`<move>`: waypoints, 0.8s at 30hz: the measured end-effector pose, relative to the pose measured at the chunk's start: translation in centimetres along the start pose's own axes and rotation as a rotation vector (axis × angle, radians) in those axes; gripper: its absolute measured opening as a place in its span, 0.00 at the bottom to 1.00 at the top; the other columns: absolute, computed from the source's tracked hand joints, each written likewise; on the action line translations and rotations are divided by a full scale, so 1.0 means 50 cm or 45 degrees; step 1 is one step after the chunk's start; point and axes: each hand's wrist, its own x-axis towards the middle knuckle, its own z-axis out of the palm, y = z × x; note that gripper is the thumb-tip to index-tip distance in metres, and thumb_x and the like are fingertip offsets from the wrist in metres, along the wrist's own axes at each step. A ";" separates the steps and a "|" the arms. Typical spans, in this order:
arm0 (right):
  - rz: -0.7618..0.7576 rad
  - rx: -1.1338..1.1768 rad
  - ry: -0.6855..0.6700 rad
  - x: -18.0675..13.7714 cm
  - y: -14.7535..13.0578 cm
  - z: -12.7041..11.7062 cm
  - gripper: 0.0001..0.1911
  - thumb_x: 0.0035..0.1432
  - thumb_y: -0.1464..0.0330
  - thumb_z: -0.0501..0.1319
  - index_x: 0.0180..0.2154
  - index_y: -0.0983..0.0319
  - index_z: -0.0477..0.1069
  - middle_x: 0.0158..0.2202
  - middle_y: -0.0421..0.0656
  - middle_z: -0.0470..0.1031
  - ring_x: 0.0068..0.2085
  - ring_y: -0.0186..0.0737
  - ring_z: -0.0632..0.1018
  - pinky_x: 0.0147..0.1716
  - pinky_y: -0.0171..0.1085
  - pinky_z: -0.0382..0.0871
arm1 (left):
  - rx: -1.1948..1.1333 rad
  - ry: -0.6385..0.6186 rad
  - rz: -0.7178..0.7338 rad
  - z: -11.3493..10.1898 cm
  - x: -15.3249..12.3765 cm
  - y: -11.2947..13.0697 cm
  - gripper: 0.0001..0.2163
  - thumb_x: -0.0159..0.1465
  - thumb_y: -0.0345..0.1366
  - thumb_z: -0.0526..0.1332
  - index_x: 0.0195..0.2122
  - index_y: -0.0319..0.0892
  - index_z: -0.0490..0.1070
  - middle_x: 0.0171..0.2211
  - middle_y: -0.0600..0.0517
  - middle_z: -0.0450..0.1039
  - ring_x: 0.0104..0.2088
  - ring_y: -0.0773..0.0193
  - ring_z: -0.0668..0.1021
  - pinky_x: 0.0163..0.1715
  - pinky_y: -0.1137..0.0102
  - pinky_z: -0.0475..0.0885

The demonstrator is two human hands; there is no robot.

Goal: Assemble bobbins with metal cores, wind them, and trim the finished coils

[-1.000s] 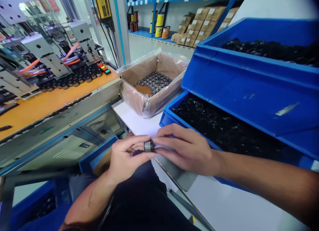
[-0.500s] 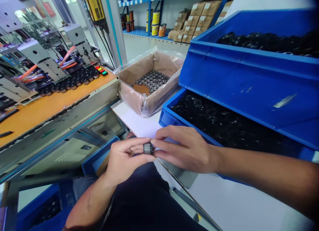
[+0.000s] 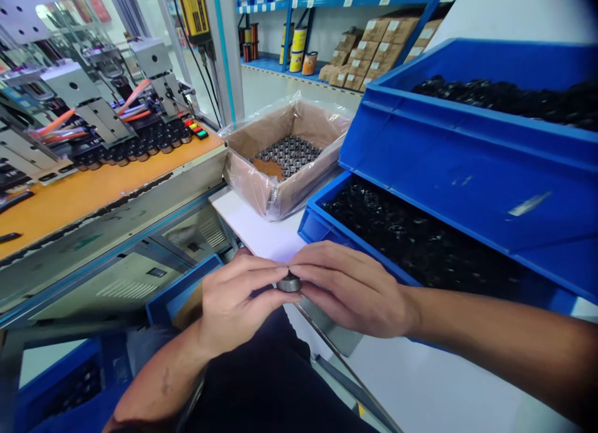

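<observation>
Between my two hands is a small round metal core (image 3: 288,284), grey around its side with a dark top. My left hand (image 3: 243,296) pinches it from the left with thumb and fingertips. From the right, the fingertips of my right hand (image 3: 348,286) close on the same core. The fingers partly cover its top and edges. Both hands are above the near edge of the white table (image 3: 243,221), in front of the lower blue bin (image 3: 322,218), which is full of black parts.
A plastic-lined cardboard box (image 3: 250,184) with rows of small cores stands behind my hands. Another blue bin (image 3: 448,146) is stacked at right. On the left is a machine bench (image 3: 154,184) with a line of cores. Below it sits a blue crate (image 3: 161,308).
The core has turned from lying sideways to standing with its dark top up. My fingers have shifted around it, and the view has tilted slightly.
</observation>
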 end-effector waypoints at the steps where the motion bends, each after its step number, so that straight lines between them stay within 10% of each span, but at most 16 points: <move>1: 0.011 0.016 -0.007 0.000 -0.001 0.001 0.12 0.62 0.78 0.58 0.48 0.68 0.66 0.40 0.51 0.75 0.43 0.39 0.77 0.41 0.40 0.80 | 0.021 -0.001 0.025 -0.002 -0.001 -0.001 0.18 0.50 0.26 0.74 0.43 0.45 0.80 0.35 0.50 0.82 0.33 0.63 0.83 0.35 0.71 0.79; 15: 0.124 0.089 0.046 0.011 0.012 0.000 0.09 0.61 0.74 0.61 0.45 0.67 0.70 0.40 0.50 0.74 0.45 0.41 0.77 0.44 0.41 0.78 | -1.173 -0.120 -0.923 0.043 -0.025 -0.038 0.20 0.62 0.48 0.64 0.53 0.45 0.73 0.34 0.47 0.79 0.34 0.61 0.81 0.38 0.66 0.77; 20: 0.100 0.043 0.016 0.010 0.013 -0.001 0.10 0.62 0.76 0.61 0.46 0.67 0.68 0.40 0.50 0.74 0.43 0.41 0.77 0.41 0.42 0.78 | -0.528 -0.127 -0.368 0.018 -0.021 -0.051 0.21 0.61 0.38 0.68 0.56 0.49 0.72 0.50 0.45 0.76 0.50 0.56 0.78 0.51 0.62 0.73; 24: 0.061 0.029 0.003 0.011 0.011 0.001 0.09 0.62 0.77 0.60 0.45 0.69 0.68 0.37 0.51 0.74 0.40 0.41 0.76 0.39 0.42 0.77 | -0.123 -0.145 0.016 0.001 0.000 -0.051 0.18 0.59 0.29 0.69 0.51 0.46 0.76 0.41 0.47 0.79 0.41 0.61 0.80 0.42 0.67 0.75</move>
